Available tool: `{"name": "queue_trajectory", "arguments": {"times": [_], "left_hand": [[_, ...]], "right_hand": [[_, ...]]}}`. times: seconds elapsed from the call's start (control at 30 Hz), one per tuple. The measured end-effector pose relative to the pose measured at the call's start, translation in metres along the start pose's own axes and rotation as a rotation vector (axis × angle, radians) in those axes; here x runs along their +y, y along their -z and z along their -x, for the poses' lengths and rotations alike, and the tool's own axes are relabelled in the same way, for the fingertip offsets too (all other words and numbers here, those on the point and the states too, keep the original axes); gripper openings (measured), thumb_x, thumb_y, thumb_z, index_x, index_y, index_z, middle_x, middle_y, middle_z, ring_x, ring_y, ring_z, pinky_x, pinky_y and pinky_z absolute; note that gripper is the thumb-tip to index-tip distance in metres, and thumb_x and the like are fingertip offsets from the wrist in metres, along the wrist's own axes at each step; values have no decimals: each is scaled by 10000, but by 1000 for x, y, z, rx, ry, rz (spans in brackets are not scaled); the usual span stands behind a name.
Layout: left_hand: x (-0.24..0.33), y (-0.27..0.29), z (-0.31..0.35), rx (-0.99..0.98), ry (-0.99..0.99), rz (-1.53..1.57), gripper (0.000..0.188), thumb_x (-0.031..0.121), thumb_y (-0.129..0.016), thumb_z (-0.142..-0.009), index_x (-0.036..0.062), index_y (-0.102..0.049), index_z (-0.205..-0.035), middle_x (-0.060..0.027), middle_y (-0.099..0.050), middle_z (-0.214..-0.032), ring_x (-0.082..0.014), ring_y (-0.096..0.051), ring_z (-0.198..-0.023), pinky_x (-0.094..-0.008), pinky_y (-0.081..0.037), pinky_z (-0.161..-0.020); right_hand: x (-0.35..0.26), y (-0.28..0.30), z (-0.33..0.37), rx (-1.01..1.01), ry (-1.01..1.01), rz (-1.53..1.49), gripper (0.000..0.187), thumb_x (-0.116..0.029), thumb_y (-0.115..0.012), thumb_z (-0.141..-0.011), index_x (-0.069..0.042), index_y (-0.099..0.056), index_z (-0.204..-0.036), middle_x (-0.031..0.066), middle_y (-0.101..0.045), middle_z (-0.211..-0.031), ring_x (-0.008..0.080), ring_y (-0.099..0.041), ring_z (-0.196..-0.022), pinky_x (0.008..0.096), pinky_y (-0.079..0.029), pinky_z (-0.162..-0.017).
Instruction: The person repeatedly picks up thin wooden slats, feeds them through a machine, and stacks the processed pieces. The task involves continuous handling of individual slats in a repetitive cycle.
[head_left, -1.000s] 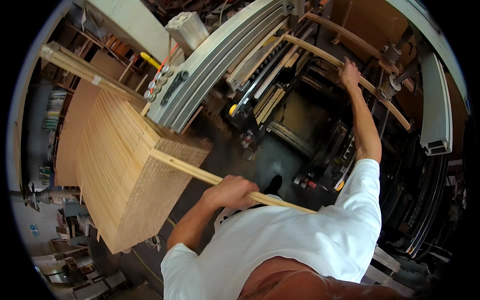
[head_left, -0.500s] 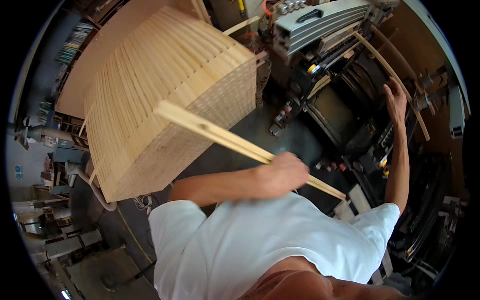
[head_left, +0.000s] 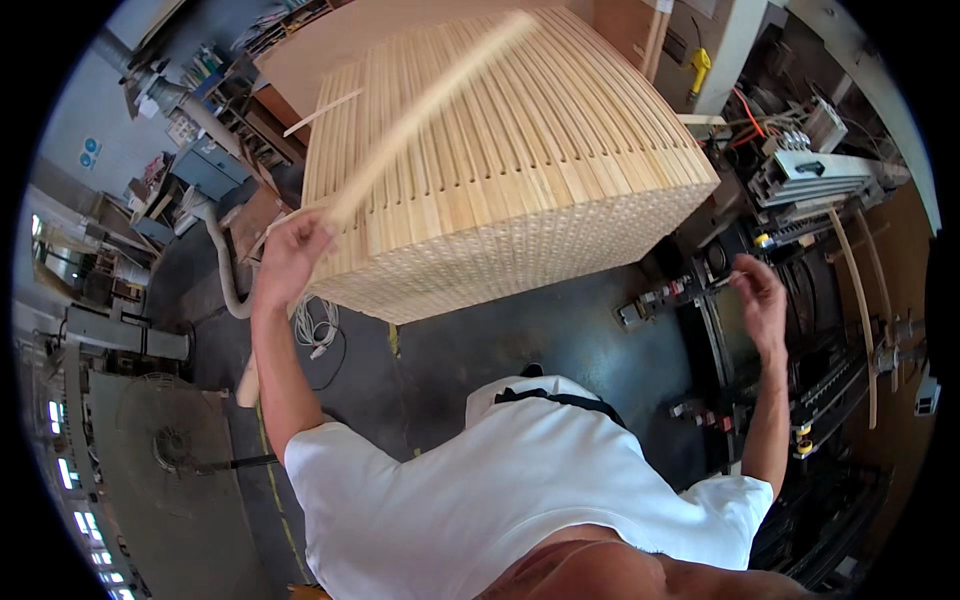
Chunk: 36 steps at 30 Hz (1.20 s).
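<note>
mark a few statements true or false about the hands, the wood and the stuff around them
1. The left hand holds a pale wooden strip. True.
2. The right hand grips a yellow tool. False: nothing shows in the right hand.
3. The shirt is white. True.
4. The coiled cable lies on top of the wood stack. False: it lies on the floor.

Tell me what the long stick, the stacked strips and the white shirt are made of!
The long stick: probably bare wood, pale yellow, though blurred.
The stacked strips: likely unpainted wood, pale tones varying.
The white shirt: matte cloth, it seems, from its soft folds.
</note>
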<state>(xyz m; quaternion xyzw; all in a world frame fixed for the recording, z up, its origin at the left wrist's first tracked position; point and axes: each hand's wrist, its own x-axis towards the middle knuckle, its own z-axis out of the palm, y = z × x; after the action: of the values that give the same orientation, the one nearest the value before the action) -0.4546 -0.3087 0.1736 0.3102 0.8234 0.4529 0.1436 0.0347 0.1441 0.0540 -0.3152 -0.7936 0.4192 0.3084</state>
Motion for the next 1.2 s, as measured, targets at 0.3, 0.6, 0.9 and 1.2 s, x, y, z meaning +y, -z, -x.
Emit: {"name": "queue_trajectory", "arguments": {"times": [0.3,0.6,0.9,1.2], "left_hand": [[-104,18,-199,401,293,-505,622,478,-693,-816,-37,-686,-1166,-223,-709,-1121,-334,-679,-1078,-408,-515,-938],[-156,-19,-333,321,161,-666,660,550,-598,-859,-36,-703,-1143,-274,-651,-1220,-375,-608,-1194,-418,-458,-1043],[-158,-16,-347,287,88,-621,529,401,-566,-871,-16,-693,-1172,-276,-666,-1173,-388,-628,-1151,-420,-481,-1004],[-125,-33,-114,-116,-301,-516,810,406,-780,-819,-26,-473,-1432,-305,-476,-1437,-397,-464,-1356,-392,-398,-1108]], "right_hand": [[39,-118,42,-194,-183,-34,303,-5,-666,-918,41,-645,-1216,91,-707,-1080,153,-654,-968,293,-530,-873],[93,-84,174,-20,-543,228,295,-72,-668,-909,62,-650,-1171,114,-716,-982,169,-673,-924,306,-528,-831],[89,-95,199,27,-580,264,281,-109,-669,-888,55,-668,-1116,173,-725,-934,236,-706,-884,346,-542,-812],[87,-161,203,-54,-534,89,314,-137,-646,-936,50,-650,-1188,155,-726,-984,227,-693,-907,332,-530,-848]]}}
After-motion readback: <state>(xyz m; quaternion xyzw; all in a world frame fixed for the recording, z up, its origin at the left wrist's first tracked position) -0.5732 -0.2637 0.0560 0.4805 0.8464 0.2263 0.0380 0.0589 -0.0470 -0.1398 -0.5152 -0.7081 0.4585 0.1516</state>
